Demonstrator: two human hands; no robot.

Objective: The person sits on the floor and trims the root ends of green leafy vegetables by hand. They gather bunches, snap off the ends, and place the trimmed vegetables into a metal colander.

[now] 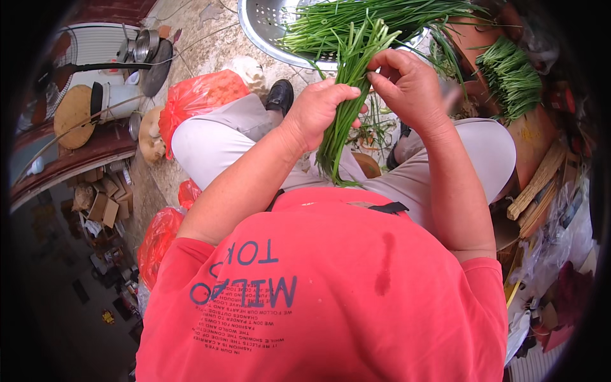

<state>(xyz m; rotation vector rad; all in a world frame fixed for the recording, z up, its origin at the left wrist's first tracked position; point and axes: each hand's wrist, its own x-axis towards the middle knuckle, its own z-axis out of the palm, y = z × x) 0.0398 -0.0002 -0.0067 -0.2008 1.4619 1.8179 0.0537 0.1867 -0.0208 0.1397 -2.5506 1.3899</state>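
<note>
My left hand [319, 111] is closed around the middle of a bunch of green garlic chives [351, 90], whose pale cut ends point up and away from me and whose leaf tips hang towards my lap. At the right side of the pale ends is my right hand [405, 83], its thumb and forefinger nearly together by the stems. Whether a stem is pinched between them I cannot tell. Just beyond both hands, more chives [382, 16] lie across a perforated metal colander [260, 36]. A row of tied or stacked chives [510, 79] rests on a brown surface to the right.
Red plastic bags [203, 98] stand on the floor at the left, near my knee. Plant scraps [374, 129] litter the floor between my feet. A round wooden board [74, 117] and a white bucket [119, 100] are farther left. Wood pieces [539, 186] lie at the right.
</note>
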